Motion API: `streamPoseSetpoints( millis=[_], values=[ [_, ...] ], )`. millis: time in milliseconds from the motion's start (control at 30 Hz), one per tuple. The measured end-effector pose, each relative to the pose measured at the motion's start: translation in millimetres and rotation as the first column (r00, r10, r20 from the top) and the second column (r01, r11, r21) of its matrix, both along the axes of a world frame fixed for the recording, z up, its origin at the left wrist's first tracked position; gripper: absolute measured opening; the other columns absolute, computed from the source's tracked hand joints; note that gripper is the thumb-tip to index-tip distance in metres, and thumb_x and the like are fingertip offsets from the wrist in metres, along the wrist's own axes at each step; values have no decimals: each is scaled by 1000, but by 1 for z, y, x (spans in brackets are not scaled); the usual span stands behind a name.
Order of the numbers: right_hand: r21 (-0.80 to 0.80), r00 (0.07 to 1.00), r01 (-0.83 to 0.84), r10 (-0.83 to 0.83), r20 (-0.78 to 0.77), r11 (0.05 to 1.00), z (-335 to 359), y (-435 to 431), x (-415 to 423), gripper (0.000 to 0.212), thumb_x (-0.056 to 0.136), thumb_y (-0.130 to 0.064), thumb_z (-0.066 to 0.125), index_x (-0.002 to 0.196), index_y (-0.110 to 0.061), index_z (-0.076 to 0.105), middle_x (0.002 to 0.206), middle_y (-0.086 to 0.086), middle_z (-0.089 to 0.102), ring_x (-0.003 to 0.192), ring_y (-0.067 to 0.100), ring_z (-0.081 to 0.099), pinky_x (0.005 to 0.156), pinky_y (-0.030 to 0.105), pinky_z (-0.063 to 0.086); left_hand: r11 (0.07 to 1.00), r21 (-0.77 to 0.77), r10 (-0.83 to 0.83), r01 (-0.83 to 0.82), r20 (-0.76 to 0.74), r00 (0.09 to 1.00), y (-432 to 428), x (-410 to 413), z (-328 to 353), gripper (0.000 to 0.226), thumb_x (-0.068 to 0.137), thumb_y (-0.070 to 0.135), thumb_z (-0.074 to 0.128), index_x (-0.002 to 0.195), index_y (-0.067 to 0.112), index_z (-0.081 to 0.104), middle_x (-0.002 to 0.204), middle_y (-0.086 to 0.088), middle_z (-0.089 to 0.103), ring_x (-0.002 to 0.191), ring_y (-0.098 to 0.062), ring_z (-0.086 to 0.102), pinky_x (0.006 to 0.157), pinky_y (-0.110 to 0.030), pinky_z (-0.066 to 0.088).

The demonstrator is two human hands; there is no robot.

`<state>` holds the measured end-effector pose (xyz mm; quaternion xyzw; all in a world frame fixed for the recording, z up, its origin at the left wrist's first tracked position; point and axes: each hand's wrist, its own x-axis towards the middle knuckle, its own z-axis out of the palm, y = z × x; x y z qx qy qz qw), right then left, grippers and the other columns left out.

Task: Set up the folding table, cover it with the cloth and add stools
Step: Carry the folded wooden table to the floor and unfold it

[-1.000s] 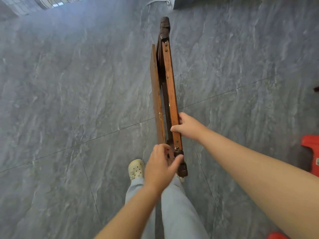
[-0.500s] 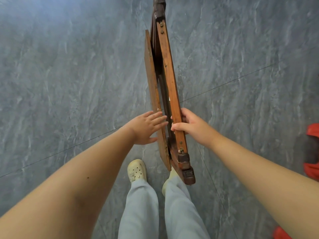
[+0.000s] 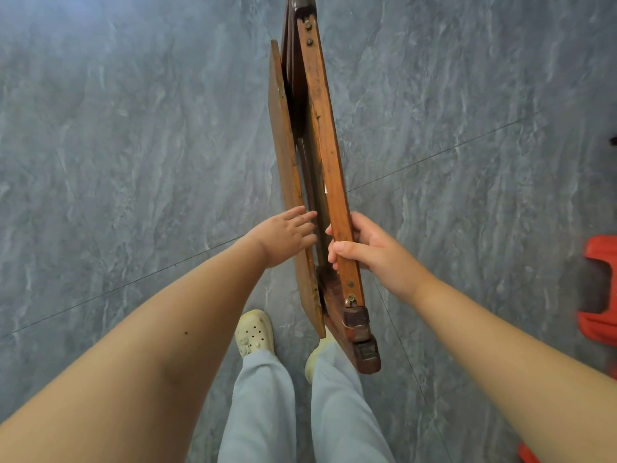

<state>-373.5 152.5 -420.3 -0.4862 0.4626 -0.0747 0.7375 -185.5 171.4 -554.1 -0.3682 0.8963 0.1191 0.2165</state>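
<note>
The folded wooden table stands on edge on the grey floor in front of me, seen from above as a narrow stack of brown boards and legs. My right hand is closed around the outer right wooden rail near its lower end. My left hand rests with its fingers spread against the left board, the fingertips reaching into the gap between board and frame. A red plastic stool shows at the right edge. No cloth is in view.
Grey marbled floor tiles spread all around. My feet in pale shoes and light trousers stand just below the table's near end. A second red item peeks in at the bottom right corner.
My left hand left the table's near end and moved up to the left board, fingers now at the gap. The right hand stays on the rail. The view has tilted down slightly.
</note>
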Motion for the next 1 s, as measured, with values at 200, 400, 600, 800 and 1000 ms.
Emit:
streamPoseSetpoints(
  millis=[200, 400, 600, 800, 1000],
  values=[
    [-12, 1000, -10, 10, -2, 1000, 0, 2, 4, 22, 95, -12, 53, 115, -19, 51, 84, 4, 63, 78, 10, 63, 75, 24, 54, 999, -32, -20, 19, -17, 1000, -5, 0, 6, 48, 88, 18, 59, 134, 22, 47, 137, 0, 49, 134, -23, 35, 118, -44, 7],
    [-6, 1000, 5, -5, -21, 1000, 1, 4, 7, 23, 94, -11, 53, 118, -9, 51, 84, 3, 64, 78, 12, 63, 75, 24, 54, 998, 16, -61, 60, 58, 996, 3, 28, 30, 37, 93, 15, 52, 129, 16, 49, 130, -3, 53, 126, -24, 42, 117, -41, 13],
    [-2, 998, -29, 29, -50, 1000, 8, 6, 18, 24, 94, -10, 53, 118, -8, 52, 87, 6, 65, 81, 13, 64, 77, 25, 55, 993, 108, -52, 42, 96, 994, 22, 73, 67, 45, 94, 38, 40, 134, 18, 45, 133, -2, 50, 128, -23, 40, 118, -39, 8],
    [1, 997, -31, 31, -71, 1000, 11, 11, 30, 25, 94, -10, 53, 120, -8, 52, 89, 6, 65, 79, 9, 65, 71, 19, 53, 995, 99, -23, 20, 27, 999, 43, 110, 97, 50, 94, 48, 32, 128, 17, 52, 125, 1, 55, 121, -19, 44, 118, -38, 14],
    [0, 992, -51, 50, -114, 999, 14, 12, 34, 26, 94, -14, 56, 119, -12, 53, 91, 5, 66, 80, 8, 66, 69, 19, 52, 994, -108, 3, -29, -235, 972, 53, 134, 115, 50, 94, 54, 32, 80, 21, 66, 79, 7, 61, 79, -15, 53, 89, -33, 43]
  ],
)
